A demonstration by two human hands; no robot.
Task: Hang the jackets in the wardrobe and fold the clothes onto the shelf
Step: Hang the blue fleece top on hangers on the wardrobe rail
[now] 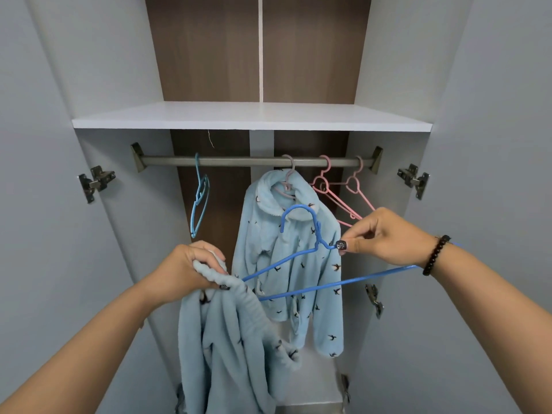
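Observation:
A light blue fleece jacket point(286, 264) with small dark bird prints hangs from a hanger on the wardrobe rail point(239, 160). My left hand point(191, 270) grips the elastic waistband of matching light blue fleece trousers point(230, 348), which droop below it. My right hand point(385, 237) pinches the neck of a dark blue wire hanger point(298, 258) held in front of the hung jacket. The hanger's left arm reaches into the trousers' waistband by my left hand.
A light blue hanger point(199, 201) hangs bare at the rail's left, and two pink hangers point(343, 198) at its right. A white shelf point(251, 116) runs above the rail. Grey wardrobe doors point(44, 174) stand open on both sides.

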